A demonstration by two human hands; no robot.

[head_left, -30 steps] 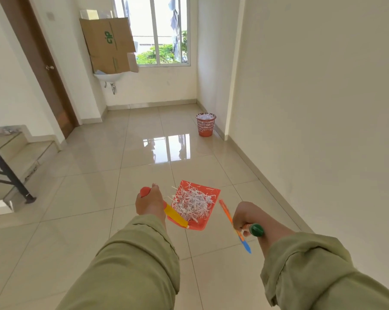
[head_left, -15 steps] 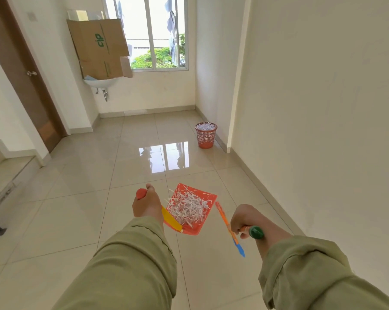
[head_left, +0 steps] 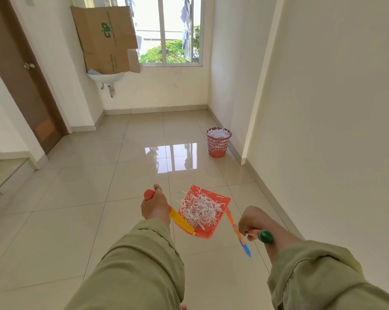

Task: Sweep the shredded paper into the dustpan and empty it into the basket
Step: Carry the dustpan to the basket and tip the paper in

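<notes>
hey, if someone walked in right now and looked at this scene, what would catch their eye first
Probably the orange dustpan heaped with shredded paper, held low over the tiles by the left hand, with the right hand gripping a broom handle beside it. Next, the red basket of shreds by the right wall, then the cardboard box on the sink.

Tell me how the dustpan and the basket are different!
The dustpan is flat and shallow, carried in the air by the left hand; the basket is round, deep and meshed, standing on the floor by the wall. The dustpan has a long handle; the basket has none. Both are orange-red and hold shredded paper.
</notes>
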